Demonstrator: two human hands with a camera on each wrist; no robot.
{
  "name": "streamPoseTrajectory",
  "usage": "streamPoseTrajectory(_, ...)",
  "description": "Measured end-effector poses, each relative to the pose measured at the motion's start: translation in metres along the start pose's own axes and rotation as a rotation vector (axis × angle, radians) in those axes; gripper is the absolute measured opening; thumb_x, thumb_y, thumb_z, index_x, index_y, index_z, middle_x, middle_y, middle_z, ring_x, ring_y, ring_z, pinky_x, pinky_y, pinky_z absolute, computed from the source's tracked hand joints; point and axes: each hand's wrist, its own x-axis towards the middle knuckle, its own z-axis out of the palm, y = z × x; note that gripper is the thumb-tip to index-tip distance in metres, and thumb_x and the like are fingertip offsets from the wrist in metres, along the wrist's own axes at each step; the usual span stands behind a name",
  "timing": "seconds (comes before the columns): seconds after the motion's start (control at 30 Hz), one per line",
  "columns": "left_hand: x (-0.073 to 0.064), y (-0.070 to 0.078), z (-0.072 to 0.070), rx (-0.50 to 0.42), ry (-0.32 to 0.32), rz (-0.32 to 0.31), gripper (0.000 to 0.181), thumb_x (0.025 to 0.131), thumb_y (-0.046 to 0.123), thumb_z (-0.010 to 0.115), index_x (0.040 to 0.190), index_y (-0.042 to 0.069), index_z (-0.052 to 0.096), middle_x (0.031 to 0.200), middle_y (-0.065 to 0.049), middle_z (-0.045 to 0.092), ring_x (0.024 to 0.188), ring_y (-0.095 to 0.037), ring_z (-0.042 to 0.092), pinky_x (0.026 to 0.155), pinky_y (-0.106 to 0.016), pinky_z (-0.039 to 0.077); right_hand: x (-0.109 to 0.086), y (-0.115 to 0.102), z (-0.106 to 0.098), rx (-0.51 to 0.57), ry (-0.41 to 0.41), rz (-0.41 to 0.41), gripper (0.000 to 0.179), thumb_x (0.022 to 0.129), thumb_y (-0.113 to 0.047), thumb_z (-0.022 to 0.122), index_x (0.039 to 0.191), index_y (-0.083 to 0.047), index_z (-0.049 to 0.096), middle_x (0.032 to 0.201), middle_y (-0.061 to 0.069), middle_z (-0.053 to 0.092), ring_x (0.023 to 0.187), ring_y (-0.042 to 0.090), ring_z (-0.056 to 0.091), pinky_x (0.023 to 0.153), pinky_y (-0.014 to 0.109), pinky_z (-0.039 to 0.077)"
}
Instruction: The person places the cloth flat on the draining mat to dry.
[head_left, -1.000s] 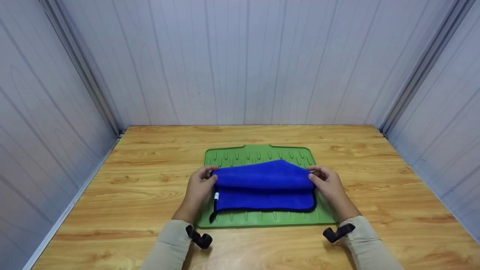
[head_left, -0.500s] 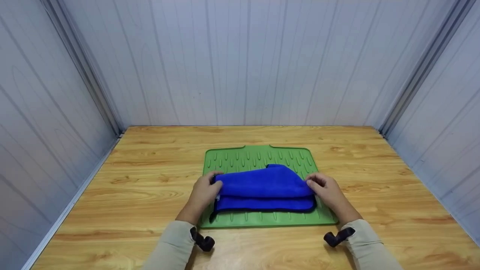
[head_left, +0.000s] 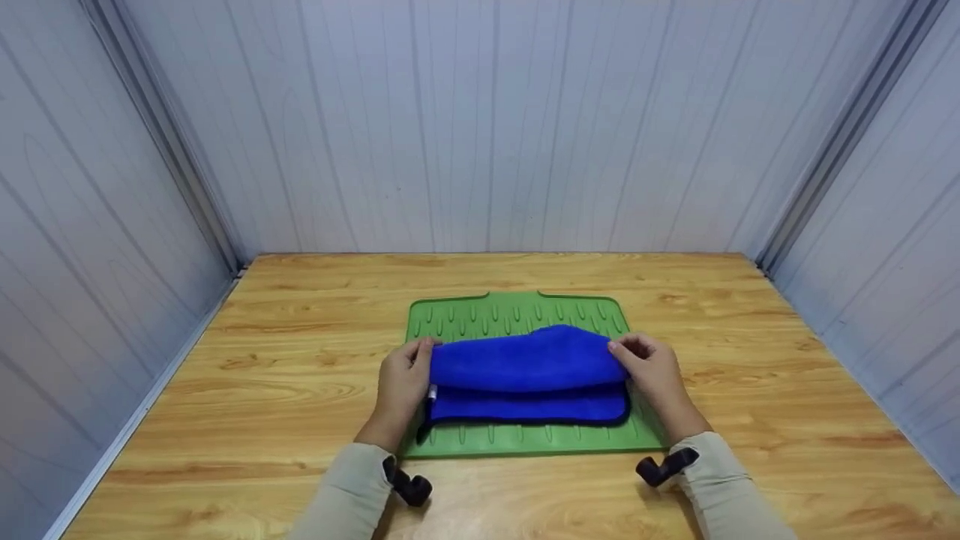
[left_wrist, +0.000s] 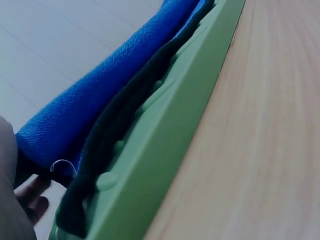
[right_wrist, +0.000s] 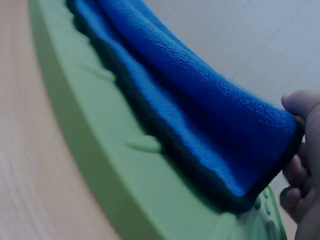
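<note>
A blue cloth [head_left: 525,364] with black edging lies folded over itself on a green ridged mat [head_left: 525,441]. Its upper layer is raised and bulges toward the front, with the lower layer showing beneath. At its left edge my left hand [head_left: 401,382] pinches the upper layer between thumb and fingers. My right hand [head_left: 654,371] pinches the opposite edge. In the right wrist view the thumb [right_wrist: 300,104] presses the cloth's black-edged side. The left wrist view shows only part of the left hand at the cloth's end, so its grip is partly hidden there.
The mat lies on a wood-grain table [head_left: 300,315]. A pale panelled wall [head_left: 480,135] rises behind the table, with side walls at left and right. A black wrist mount [head_left: 409,484] sits on the left sleeve, another on the right.
The cloth's upper layer dipped toward the front half a second ago and is now lifted again. The right hand has regripped its edge slightly higher; the left hand has shifted a little upward.
</note>
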Motion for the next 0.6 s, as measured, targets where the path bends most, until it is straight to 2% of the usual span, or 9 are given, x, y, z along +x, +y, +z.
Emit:
streamPoseTrajectory(0.1, -0.0004, 0.0020, -0.0012, -0.007, 0.083, 0.057, 0.021, 0.101, 0.020, 0.064, 0.109, 0.008, 0.080, 0.106, -0.008, 0.075, 0.100, -0.024, 0.067, 0.087, -0.042, 0.054, -0.0007, 0.0006, -0.0028, 0.113, 0.081, -0.022, 0.016, 0.088, -0.003, 0.078, 0.092, 0.005, 0.064, 0.076, -0.003, 0.062, 0.069, 0.010, 0.054, 0.061, 0.020, 0.046)
streamPoseTrajectory(0.17, -0.0006, 0.0037, -0.0018, -0.009, 0.113, 0.085, 0.018, 0.098, 0.018, 0.068, 0.107, 0.009, 0.080, 0.101, -0.007, 0.074, 0.095, -0.022, 0.063, 0.083, -0.039, 0.052, -0.0012, 0.0009, -0.0047, 0.158, 0.090, -0.045, 0.019, 0.087, 0.001, 0.077, 0.092, 0.008, 0.060, 0.075, -0.004, 0.061, 0.068, 0.009, 0.053, 0.059, 0.019, 0.045)
streamPoseTrajectory(0.23, -0.0012, 0.0048, -0.0024, -0.005, 0.117, 0.101, 0.016, 0.097, 0.016, 0.069, 0.106, 0.010, 0.081, 0.097, -0.006, 0.071, 0.094, -0.020, 0.060, 0.081, -0.037, 0.049, -0.0015, 0.0013, -0.0058, 0.182, 0.067, -0.075, 0.020, 0.087, 0.005, 0.075, 0.096, 0.011, 0.058, 0.077, -0.003, 0.060, 0.068, 0.009, 0.053, 0.060, 0.019, 0.045)
streamPoseTrajectory(0.37, -0.0022, 0.0043, -0.0037, -0.033, 0.064, 0.077, 0.015, 0.097, 0.012, 0.069, 0.107, 0.009, 0.080, 0.092, -0.003, 0.068, 0.089, -0.014, 0.057, 0.077, -0.028, 0.047, -0.0036, 0.0028, -0.0064, 0.211, -0.002, -0.119, 0.021, 0.087, 0.012, 0.068, 0.105, 0.015, 0.058, 0.074, -0.002, 0.057, 0.065, 0.008, 0.050, 0.058, 0.019, 0.042)
streamPoseTrajectory(0.5, -0.0026, 0.0039, -0.0039, -0.056, -0.021, 0.014, 0.024, 0.093, 0.006, 0.064, 0.114, 0.009, 0.076, 0.091, -0.004, 0.063, 0.074, -0.014, 0.050, 0.063, -0.025, 0.042, -0.0062, 0.0073, -0.0074, 0.221, -0.085, -0.160, 0.018, 0.086, 0.018, 0.057, 0.103, 0.016, 0.060, 0.066, -0.002, 0.051, 0.059, 0.007, 0.045, 0.054, 0.019, 0.038)
streamPoseTrajectory(0.6, -0.0028, 0.0041, -0.0033, -0.052, -0.117, -0.061, 0.037, 0.089, 0.004, 0.058, 0.122, 0.010, 0.073, 0.107, -0.008, 0.066, 0.086, -0.019, 0.057, 0.073, -0.030, 0.046, -0.0082, 0.0098, -0.0082, 0.200, -0.128, -0.171, 0.018, 0.086, 0.018, 0.051, 0.099, 0.015, 0.063, 0.065, 0.000, 0.053, 0.058, 0.007, 0.046, 0.054, 0.019, 0.039)
